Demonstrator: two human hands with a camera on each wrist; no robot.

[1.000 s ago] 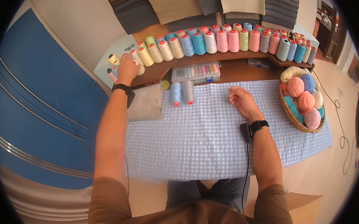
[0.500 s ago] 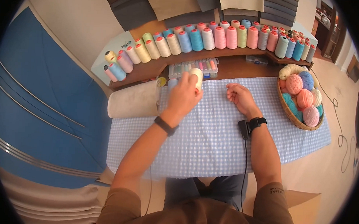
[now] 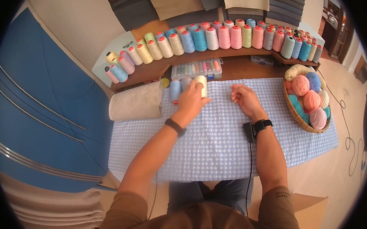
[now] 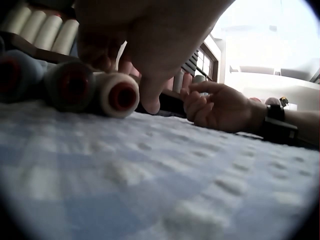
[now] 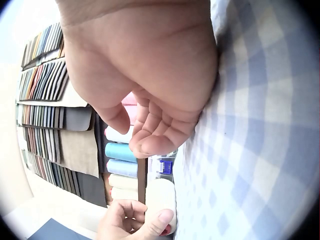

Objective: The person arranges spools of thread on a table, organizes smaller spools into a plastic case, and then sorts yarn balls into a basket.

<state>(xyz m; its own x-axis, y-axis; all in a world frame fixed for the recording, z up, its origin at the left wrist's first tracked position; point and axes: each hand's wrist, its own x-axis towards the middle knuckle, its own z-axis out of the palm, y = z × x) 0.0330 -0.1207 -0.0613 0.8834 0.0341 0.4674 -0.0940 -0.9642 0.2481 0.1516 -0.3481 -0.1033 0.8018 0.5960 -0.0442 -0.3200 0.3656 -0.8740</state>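
Note:
A cream thread spool lies on the blue checked cloth, beside a grey spool and a blue spool. My left hand holds the cream spool, with the thumb along one side and the fingers over it. In the left wrist view the red core ends of all three spools face the camera, side by side. My right hand rests on the cloth to the right, its fingers loosely curled around nothing.
Behind the cloth, a curved wooden shelf carries a long row of upright thread spools. Under it sits a clear box of small bobbins. A rolled grey fabric lies left, and a wicker basket of yarn balls stands right.
My left hand has brought the cream spool from the shelf's left end over to the cloth, lowering it beside the grey one. My right hand has stayed in place.

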